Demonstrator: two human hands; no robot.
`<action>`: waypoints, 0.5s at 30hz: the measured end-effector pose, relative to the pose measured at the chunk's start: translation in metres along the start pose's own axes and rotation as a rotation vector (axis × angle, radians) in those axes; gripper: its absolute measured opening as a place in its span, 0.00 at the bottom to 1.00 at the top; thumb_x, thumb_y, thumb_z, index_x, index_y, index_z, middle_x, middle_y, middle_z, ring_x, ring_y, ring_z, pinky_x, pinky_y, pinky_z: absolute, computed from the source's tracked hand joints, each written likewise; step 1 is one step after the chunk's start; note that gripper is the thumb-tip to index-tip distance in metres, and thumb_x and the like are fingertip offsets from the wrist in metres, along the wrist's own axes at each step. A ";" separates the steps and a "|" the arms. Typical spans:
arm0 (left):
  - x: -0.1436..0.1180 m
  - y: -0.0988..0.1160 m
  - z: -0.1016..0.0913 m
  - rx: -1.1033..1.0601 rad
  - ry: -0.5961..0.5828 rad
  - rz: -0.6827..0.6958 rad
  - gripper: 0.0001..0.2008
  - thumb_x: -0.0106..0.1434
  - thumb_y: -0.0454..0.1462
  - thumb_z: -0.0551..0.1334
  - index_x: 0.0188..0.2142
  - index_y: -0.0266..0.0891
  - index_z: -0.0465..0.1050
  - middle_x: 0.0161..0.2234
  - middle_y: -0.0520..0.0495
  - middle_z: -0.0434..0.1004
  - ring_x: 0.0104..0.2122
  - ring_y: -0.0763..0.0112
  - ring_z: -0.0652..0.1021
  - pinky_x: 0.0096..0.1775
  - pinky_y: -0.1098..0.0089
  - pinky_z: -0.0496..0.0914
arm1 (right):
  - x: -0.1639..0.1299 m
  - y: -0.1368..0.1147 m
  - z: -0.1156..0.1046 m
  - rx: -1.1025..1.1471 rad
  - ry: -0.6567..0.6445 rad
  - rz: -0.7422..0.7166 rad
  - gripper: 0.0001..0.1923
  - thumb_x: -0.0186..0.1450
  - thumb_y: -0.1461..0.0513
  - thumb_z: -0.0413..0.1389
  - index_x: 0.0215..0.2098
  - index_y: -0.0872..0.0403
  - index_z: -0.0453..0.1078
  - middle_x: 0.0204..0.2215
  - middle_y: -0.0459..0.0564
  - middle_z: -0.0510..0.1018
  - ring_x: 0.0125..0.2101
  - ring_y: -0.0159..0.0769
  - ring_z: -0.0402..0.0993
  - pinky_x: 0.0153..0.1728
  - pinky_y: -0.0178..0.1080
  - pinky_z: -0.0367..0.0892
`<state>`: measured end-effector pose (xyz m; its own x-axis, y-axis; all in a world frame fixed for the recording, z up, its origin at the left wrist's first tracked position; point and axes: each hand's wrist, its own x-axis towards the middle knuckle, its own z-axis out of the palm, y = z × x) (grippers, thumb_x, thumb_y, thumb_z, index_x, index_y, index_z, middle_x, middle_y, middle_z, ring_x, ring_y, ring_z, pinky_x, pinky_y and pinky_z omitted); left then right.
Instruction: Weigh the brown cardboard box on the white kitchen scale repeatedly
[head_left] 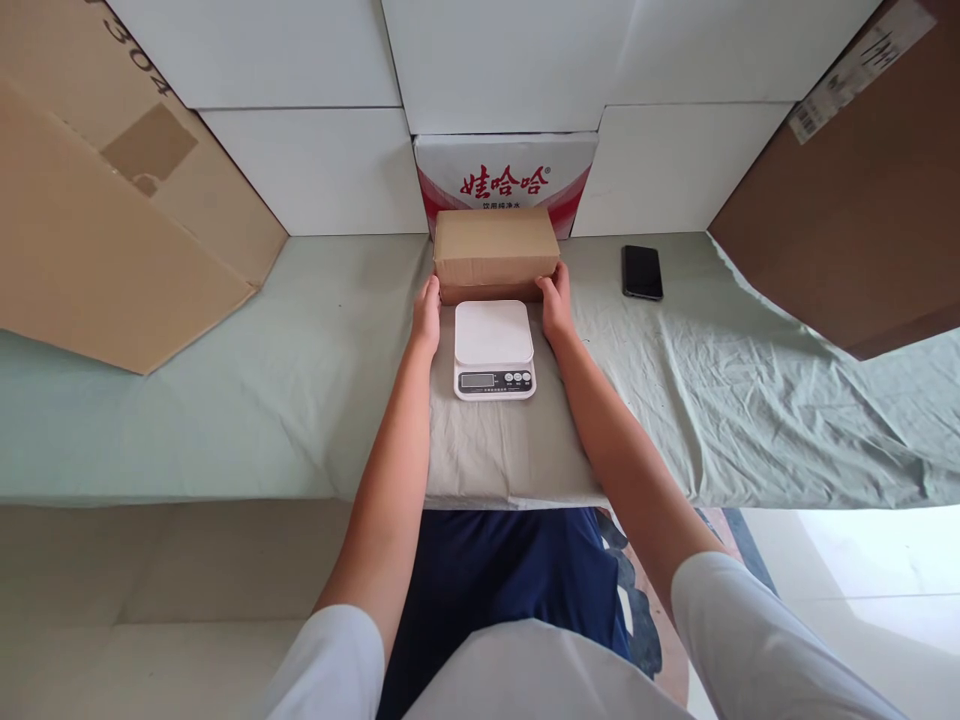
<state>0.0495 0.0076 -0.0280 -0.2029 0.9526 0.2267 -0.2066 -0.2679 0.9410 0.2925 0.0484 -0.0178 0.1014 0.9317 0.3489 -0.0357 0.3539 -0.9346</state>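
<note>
Between my two hands is a closed brown cardboard box, just behind a white digital kitchen scale. My left hand presses against the box's left side, fingers partly hidden behind it. On the opposite side my right hand grips the lower right corner, its thumb on the front face. Nothing lies on the scale's platform, and its display and buttons face me. Whether the box rests on the cloth or is slightly raised cannot be made out.
A black phone lies to the right on the pale green cloth. Behind the box stands a white and red printed carton. Large cardboard boxes flank the table, one on the left and one on the right.
</note>
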 end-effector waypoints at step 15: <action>-0.005 0.006 0.004 0.009 0.042 -0.027 0.33 0.65 0.61 0.60 0.61 0.45 0.74 0.69 0.43 0.71 0.72 0.54 0.67 0.72 0.56 0.59 | -0.002 -0.003 0.003 -0.060 -0.005 0.024 0.37 0.56 0.47 0.58 0.60 0.50 0.58 0.64 0.57 0.68 0.67 0.50 0.62 0.75 0.58 0.52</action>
<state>0.0536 0.0016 -0.0221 -0.2377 0.9524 0.1908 -0.2036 -0.2409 0.9489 0.2890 0.0461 -0.0156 0.0960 0.9403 0.3265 0.0215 0.3260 -0.9451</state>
